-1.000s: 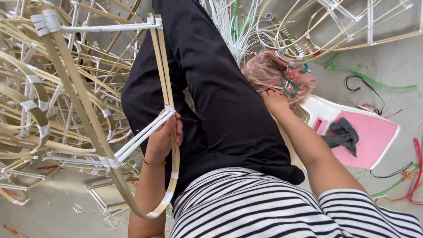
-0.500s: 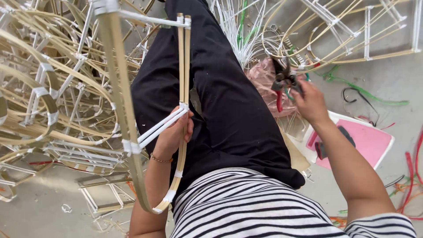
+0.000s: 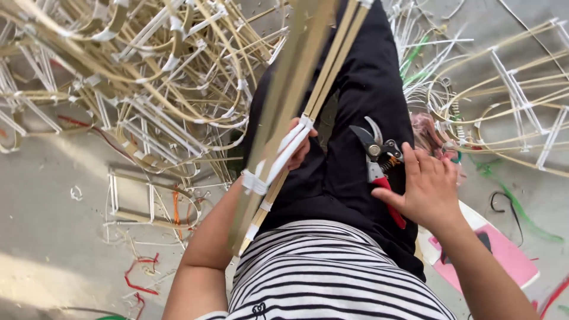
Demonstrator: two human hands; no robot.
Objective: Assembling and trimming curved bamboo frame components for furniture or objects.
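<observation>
My left hand (image 3: 298,144) grips a long frame of bamboo strips (image 3: 283,127) bound with white tape, held upright across my lap over black trousers. My right hand (image 3: 428,189) holds red-handled pruning shears (image 3: 379,168), blades open and pointing up, over my right thigh. The shears are a hand's width to the right of the frame. My striped shirt fills the bottom of the view.
A big tangled heap of taped bamboo frames (image 3: 148,77) lies on the left. More bent frames and white strips (image 3: 510,101) lie at the right. A pink and white tray (image 3: 504,255) sits at lower right on the grey floor (image 3: 53,237), with loose red and green wires.
My right hand brought the shears from the pile at the right over to my lap. The bamboo frame swung more upright and to the centre, still held by my left hand.
</observation>
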